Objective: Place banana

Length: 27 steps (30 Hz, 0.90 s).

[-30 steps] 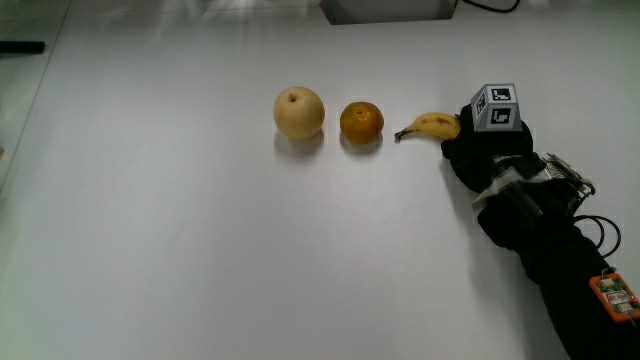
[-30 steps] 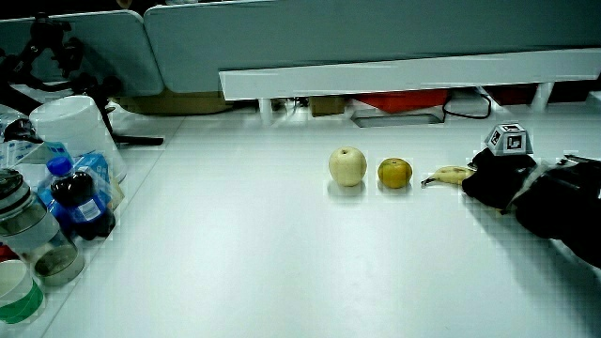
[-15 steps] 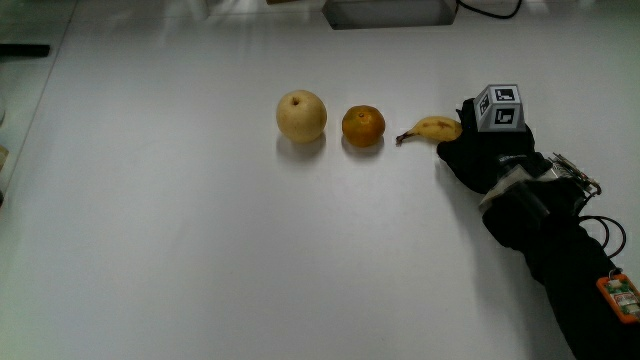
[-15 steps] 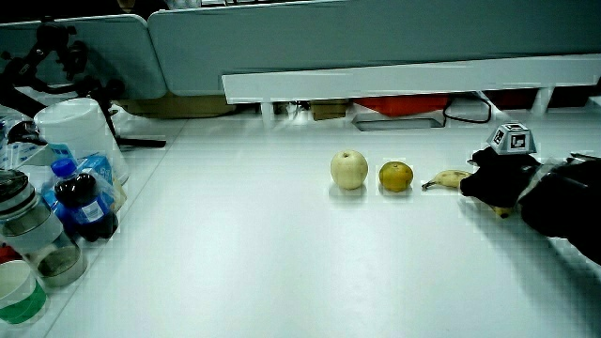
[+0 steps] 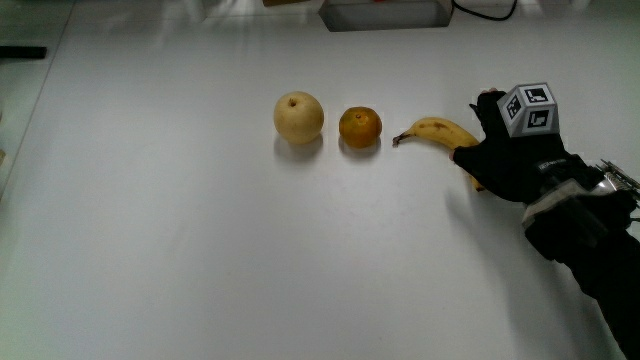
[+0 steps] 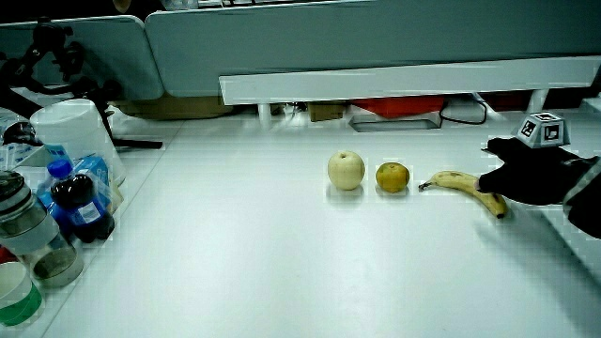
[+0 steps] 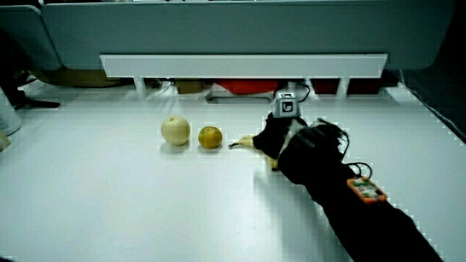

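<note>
Three fruits lie in a row on the table (image 5: 150,250): apple (image 5: 299,116), orange (image 5: 360,126), then banana (image 5: 436,130) beside the orange. Gloved hand (image 5: 505,160) rests at the banana's end, fingers relaxed, apparently releasing; it should lift away cleanly without nudging the banana

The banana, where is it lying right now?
In the main view the banana lies on the table, in a row with the orange and the pale apple: stem beside the orange, its end at the hand.
</note>
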Each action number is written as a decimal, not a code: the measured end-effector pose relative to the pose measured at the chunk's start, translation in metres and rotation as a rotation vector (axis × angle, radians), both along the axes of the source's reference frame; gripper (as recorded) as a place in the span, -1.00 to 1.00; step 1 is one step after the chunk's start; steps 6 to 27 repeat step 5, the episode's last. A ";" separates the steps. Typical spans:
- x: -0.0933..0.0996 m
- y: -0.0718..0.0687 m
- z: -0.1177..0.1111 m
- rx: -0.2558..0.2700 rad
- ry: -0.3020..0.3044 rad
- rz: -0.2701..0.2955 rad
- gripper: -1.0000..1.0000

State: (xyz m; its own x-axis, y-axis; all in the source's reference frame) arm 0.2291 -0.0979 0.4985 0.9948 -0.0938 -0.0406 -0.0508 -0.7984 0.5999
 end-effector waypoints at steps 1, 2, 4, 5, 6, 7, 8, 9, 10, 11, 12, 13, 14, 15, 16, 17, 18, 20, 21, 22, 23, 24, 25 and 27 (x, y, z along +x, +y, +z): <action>0.000 0.002 -0.003 -0.004 -0.010 -0.022 -1.00; 0.001 0.005 -0.006 -0.001 -0.009 -0.032 -1.00; 0.004 0.011 -0.008 0.001 -0.013 -0.062 -1.00; 0.005 0.015 -0.010 -0.008 -0.008 -0.075 -1.00; 0.005 0.015 -0.010 -0.008 -0.008 -0.075 -1.00; 0.005 0.015 -0.010 -0.008 -0.008 -0.075 -1.00; 0.005 0.015 -0.010 -0.008 -0.008 -0.075 -1.00; 0.005 0.015 -0.010 -0.008 -0.008 -0.075 -1.00; 0.005 0.015 -0.010 -0.008 -0.008 -0.075 -1.00; 0.005 0.015 -0.010 -0.008 -0.008 -0.075 -1.00; 0.005 0.015 -0.010 -0.008 -0.008 -0.075 -1.00; 0.005 0.015 -0.010 -0.008 -0.008 -0.075 -1.00; 0.005 0.015 -0.010 -0.008 -0.008 -0.075 -1.00; 0.005 0.015 -0.010 -0.008 -0.008 -0.075 -1.00; 0.005 0.015 -0.010 -0.008 -0.008 -0.075 -1.00; 0.005 0.015 -0.010 -0.008 -0.008 -0.075 -1.00; 0.005 0.015 -0.010 -0.008 -0.008 -0.075 -1.00; 0.005 0.015 -0.010 -0.008 -0.008 -0.075 -1.00; 0.005 0.015 -0.010 -0.008 -0.008 -0.075 -1.00; 0.005 0.015 -0.010 -0.008 -0.008 -0.075 -1.00; 0.005 0.015 -0.010 -0.008 -0.008 -0.075 -1.00; 0.005 0.015 -0.010 -0.008 -0.008 -0.075 -1.00; 0.005 0.015 -0.010 -0.008 -0.008 -0.075 -1.00; 0.005 0.015 -0.010 -0.008 -0.008 -0.075 -1.00</action>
